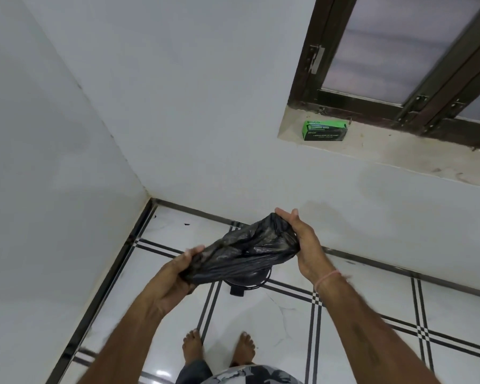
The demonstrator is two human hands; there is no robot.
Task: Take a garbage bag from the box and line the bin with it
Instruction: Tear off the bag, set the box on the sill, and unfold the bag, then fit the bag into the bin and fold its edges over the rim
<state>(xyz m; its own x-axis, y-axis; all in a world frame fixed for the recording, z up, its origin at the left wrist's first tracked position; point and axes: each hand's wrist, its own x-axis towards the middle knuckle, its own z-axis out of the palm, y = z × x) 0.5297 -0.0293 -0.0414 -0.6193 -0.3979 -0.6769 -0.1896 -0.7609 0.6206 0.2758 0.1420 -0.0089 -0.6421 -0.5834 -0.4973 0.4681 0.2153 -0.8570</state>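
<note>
A crumpled black garbage bag [241,252] is stretched between both hands at mid-frame. My left hand [175,275] grips its lower left end. My right hand [302,242] holds its upper right end, fingers pointing up. The green and black box of garbage bags [325,130] lies on the window sill at upper right, far from both hands. Below the bag, a dark bin [250,284] with a black pedal stands on the floor, mostly hidden by the bag.
White walls meet in a corner at left. The stone sill [385,151] runs under a dark-framed window [399,65]. The floor [372,295] has white tiles with black stripes. My bare feet [219,347] stand just in front of the bin.
</note>
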